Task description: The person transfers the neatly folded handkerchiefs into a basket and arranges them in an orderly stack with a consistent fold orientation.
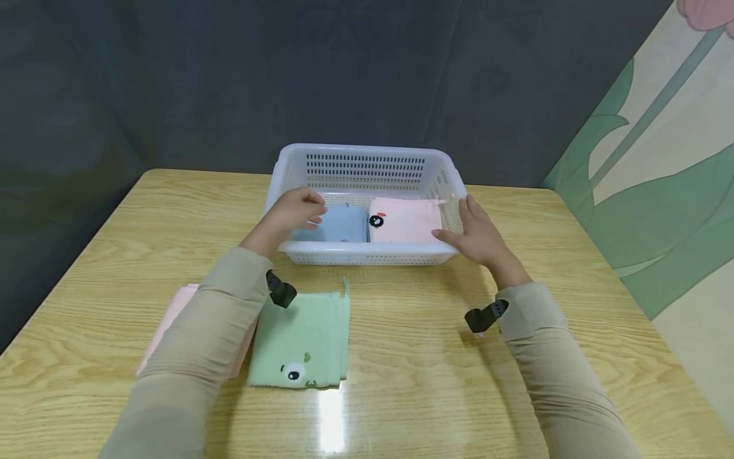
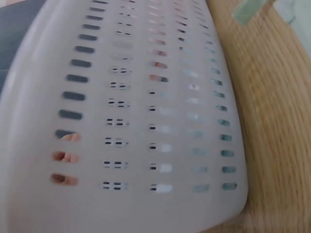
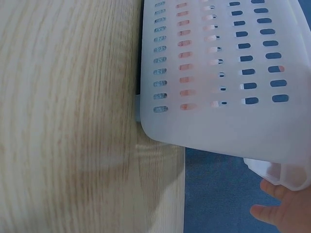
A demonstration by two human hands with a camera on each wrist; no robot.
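Inside a white slotted plastic basket (image 1: 367, 255), a folded light-blue cloth (image 1: 344, 224) lies on the left and a folded pink cloth (image 1: 407, 220) with an embroidered eye on the right. My left hand (image 1: 296, 210) is over the basket's left end, above the blue cloth, its fingers loosely bent with nothing seen in them. At the right end my right hand (image 1: 482, 236) rests against the rim, fingers extended and thumb reaching over the pink cloth. The right wrist view shows some fingers of that hand (image 3: 296, 211) beside the rim. Skin shows through the slots in the left wrist view.
A folded green cloth (image 1: 298, 338) with an embroidered eye lies on the wooden table (image 1: 413, 357) in front of the basket. Left of it is another pink cloth (image 1: 166, 325), partly under my left forearm. Behind the basket hangs a dark curtain (image 1: 355, 76); a painted wall (image 1: 659, 178) borders the right.
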